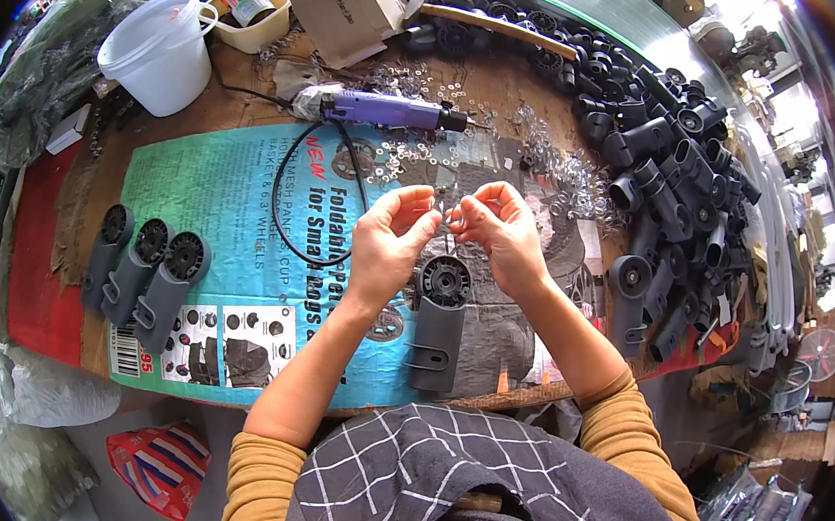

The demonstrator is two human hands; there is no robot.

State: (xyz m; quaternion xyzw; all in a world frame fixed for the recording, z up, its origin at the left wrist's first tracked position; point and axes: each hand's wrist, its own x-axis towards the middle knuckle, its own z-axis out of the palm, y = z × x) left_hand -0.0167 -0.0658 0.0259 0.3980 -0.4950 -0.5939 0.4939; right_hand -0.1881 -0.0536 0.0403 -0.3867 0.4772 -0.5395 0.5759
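Observation:
Over the middle of the bench, my left hand [395, 237] and my right hand [498, 238] face each other, fingertips pinched. Small shiny metal bits show between the fingertips, too small to name. Just below them, a grey plastic caster housing [436, 344] with a round black spoked hub lies on the printed sheet [223, 219], apart from both hands. Three similar grey housings [162, 295] lie side by side at the left. Beyond my hands rests a purple power screwdriver [388, 110], its black cable looping to the left of my left hand.
Loose washers [398, 159] and small metal clips [571, 180] are scattered beyond my hands. A large heap of dark plastic housings [675, 170] fills the right side. A white bucket [156, 55], a yellowish tub [260, 33] and an opened cardboard box [339, 17] stand at the back left.

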